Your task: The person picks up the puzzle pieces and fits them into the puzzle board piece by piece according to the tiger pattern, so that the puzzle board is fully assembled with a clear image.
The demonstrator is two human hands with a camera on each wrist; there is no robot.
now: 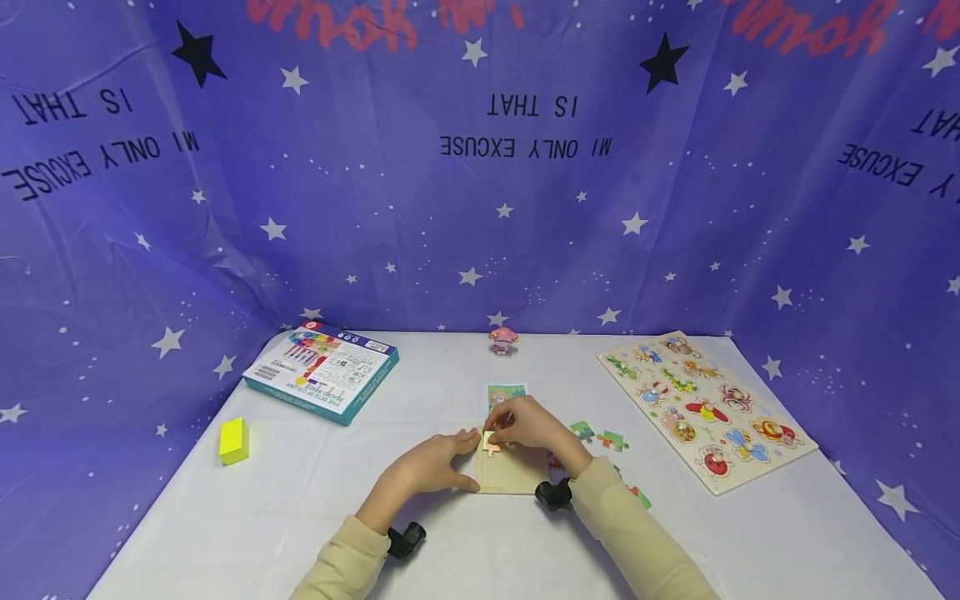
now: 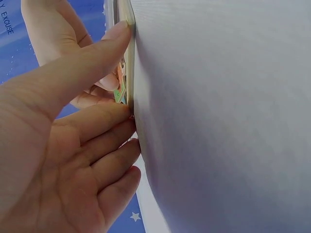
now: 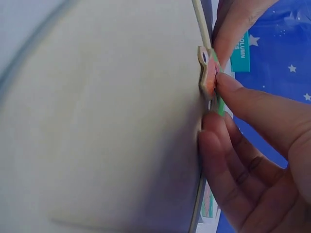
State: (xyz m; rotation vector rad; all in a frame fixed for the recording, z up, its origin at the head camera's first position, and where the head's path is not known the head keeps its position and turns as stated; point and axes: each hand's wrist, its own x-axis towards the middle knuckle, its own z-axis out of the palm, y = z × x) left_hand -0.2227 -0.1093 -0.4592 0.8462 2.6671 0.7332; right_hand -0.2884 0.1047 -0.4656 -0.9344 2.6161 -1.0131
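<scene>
A shallow wooden puzzle board (image 1: 517, 479) lies flat on the white table in front of me. My left hand (image 1: 427, 467) rests against its left edge, thumb near the front corner and fingers towards the back corner. With thumb and fingertips, my right hand (image 1: 532, 425) pinches a pink and green jigsaw piece (image 3: 210, 73) over the board's back left corner. Just beyond the board, partly covered by the right hand, is a small picture card (image 1: 507, 390). Loose jigsaw pieces (image 1: 613, 440) lie right of the board, some hidden behind the right wrist.
A boxed set (image 1: 322, 371) lies at the back left, with a yellow block (image 1: 234, 441) in front of it. A small pink figurine (image 1: 503, 340) stands at the table's back edge. On the right lies a wooden insect puzzle (image 1: 705, 408). Star-patterned blue cloth (image 1: 480, 208) surrounds the table.
</scene>
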